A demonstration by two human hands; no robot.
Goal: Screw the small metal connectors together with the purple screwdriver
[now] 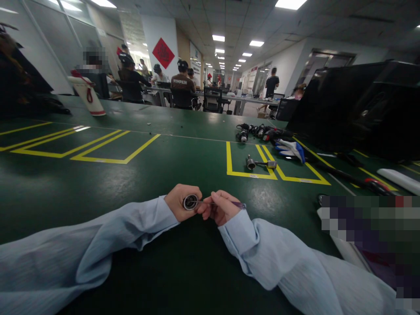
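Near the middle of the view, my left hand point(176, 202) is wrapped round a cylindrical metal part point(186, 205) whose round open end faces me. My right hand point(223, 207) pinches a thin, rod-like tool point(242, 205) with a dark purplish end. The tool's narrow shaft points left and its tip lies at the opening of the metal part; how deep it goes I cannot tell. Most of the part's body is hidden by my left fingers. Farther forward, two metal fittings point(251, 162) lie within a yellow-taped area point(229, 162) of the green table point(157, 183).
At the right are a blue-and-white glove point(291, 150), a cluster of black cabled parts point(243, 136) and a large black object point(357, 109). A white cup-like container point(88, 94) stands far left. Several people sit at desks beyond the table.
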